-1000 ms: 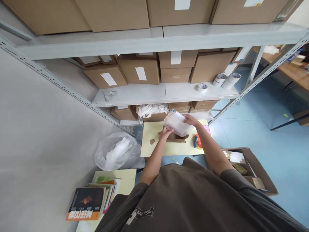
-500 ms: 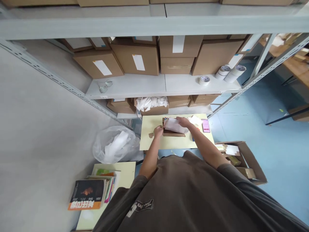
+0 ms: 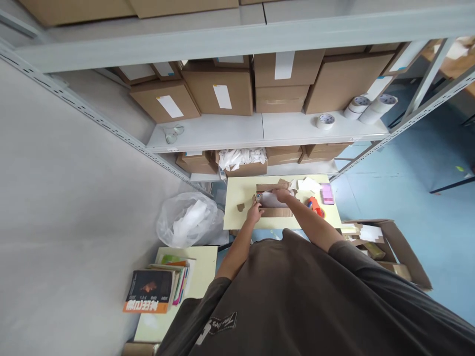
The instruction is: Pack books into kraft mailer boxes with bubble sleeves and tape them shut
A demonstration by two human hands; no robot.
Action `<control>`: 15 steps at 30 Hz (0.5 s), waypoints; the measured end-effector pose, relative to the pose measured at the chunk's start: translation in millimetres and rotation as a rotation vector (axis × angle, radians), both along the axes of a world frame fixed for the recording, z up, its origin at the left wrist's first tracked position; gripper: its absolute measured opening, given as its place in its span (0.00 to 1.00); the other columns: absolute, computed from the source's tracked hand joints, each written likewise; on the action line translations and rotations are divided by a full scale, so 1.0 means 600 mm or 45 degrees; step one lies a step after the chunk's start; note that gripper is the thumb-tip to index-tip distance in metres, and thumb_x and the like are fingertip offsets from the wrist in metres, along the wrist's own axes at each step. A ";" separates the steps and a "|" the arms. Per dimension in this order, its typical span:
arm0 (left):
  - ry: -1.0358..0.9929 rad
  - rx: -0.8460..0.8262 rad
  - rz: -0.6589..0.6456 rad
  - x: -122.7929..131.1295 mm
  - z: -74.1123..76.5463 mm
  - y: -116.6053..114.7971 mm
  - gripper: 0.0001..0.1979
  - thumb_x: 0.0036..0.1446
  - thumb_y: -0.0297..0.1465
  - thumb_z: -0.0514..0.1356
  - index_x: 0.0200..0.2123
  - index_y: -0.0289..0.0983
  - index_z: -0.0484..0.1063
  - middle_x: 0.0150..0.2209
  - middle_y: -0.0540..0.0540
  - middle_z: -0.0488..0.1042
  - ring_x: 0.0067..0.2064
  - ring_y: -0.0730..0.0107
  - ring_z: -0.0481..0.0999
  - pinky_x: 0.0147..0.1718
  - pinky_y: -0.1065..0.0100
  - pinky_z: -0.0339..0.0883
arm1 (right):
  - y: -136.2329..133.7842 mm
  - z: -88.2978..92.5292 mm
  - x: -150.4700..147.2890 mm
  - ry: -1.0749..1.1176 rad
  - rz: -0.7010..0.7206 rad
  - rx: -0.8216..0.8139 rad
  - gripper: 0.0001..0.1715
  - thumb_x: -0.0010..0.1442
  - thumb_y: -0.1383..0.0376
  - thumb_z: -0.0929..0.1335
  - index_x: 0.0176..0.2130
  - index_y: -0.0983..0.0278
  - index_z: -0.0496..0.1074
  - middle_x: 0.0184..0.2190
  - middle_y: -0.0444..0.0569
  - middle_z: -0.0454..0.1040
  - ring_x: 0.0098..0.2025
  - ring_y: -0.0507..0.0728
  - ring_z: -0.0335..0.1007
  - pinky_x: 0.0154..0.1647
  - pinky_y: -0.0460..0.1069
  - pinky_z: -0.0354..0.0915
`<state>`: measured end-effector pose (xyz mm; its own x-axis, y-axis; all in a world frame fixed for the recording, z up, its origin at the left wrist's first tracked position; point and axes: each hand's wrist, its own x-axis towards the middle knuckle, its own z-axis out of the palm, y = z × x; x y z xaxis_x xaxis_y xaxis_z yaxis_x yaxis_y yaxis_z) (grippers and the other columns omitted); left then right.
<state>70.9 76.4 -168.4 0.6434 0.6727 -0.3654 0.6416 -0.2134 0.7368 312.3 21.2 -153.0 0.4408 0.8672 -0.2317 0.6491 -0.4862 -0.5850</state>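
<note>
A small open cardboard box [image 3: 276,212] lies on the pale yellow table, its flaps spread toward the front and back. My left hand [image 3: 254,212] grips the box's left edge. Inside the box rests a white, sheet-like wrapping [image 3: 270,200], with a bit of a colourful item [image 3: 259,197] showing at its left end. My right hand [image 3: 282,195] reaches into the box from the right, its fingers closed on the wrapping's upper side; the fingertips are partly hidden. To the right of the box is a red-orange tape dispenser [image 3: 314,204].
White papers [image 3: 308,185] and a purple pad [image 3: 327,194] lie on the table's right side. Behind stands a metal shelf [image 3: 222,129] with boxes and tape rolls [image 3: 325,121]. A clear plastic bag [image 3: 187,220] and books [image 3: 150,290] are at left, a large carton [image 3: 406,252] at right.
The white wrapping has gone down into the box, and my right hand moved with it. The box's flaps now show front and back. The tape dispenser has come into view beside my right forearm.
</note>
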 end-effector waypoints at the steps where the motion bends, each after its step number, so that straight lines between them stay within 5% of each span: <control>1: 0.013 0.018 -0.023 0.000 0.000 -0.001 0.09 0.62 0.33 0.72 0.44 0.40 0.77 0.70 0.33 0.70 0.70 0.44 0.72 0.65 0.52 0.67 | -0.002 -0.003 -0.004 0.001 0.016 -0.054 0.20 0.53 0.77 0.76 0.46 0.64 0.83 0.35 0.55 0.83 0.47 0.66 0.80 0.59 0.58 0.69; 5: 0.123 0.085 -0.081 0.004 -0.002 -0.003 0.05 0.67 0.29 0.67 0.45 0.40 0.77 0.67 0.36 0.73 0.64 0.50 0.78 0.61 0.56 0.68 | -0.009 0.001 -0.016 -0.054 0.078 -0.197 0.21 0.62 0.74 0.72 0.55 0.67 0.80 0.46 0.59 0.84 0.53 0.65 0.77 0.63 0.58 0.66; 10: 0.241 0.149 -0.137 0.006 -0.006 0.000 0.06 0.70 0.31 0.64 0.49 0.41 0.77 0.65 0.38 0.75 0.61 0.56 0.78 0.58 0.61 0.69 | -0.040 0.012 -0.036 -0.340 0.076 -0.142 0.27 0.70 0.71 0.63 0.64 0.66 0.75 0.64 0.63 0.76 0.69 0.69 0.65 0.72 0.64 0.56; 15: 0.241 0.184 -0.167 0.006 -0.014 0.005 0.07 0.70 0.32 0.63 0.50 0.41 0.77 0.63 0.38 0.76 0.59 0.57 0.79 0.56 0.62 0.69 | -0.079 -0.009 -0.047 -0.398 0.116 -0.299 0.39 0.67 0.71 0.62 0.74 0.71 0.65 0.74 0.67 0.65 0.76 0.70 0.55 0.77 0.65 0.49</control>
<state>74.8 79.2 -176.9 0.6580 0.6420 -0.3935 0.7248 -0.3982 0.5623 284.2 -26.3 -158.5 0.4451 0.8455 -0.2951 0.8250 -0.5153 -0.2320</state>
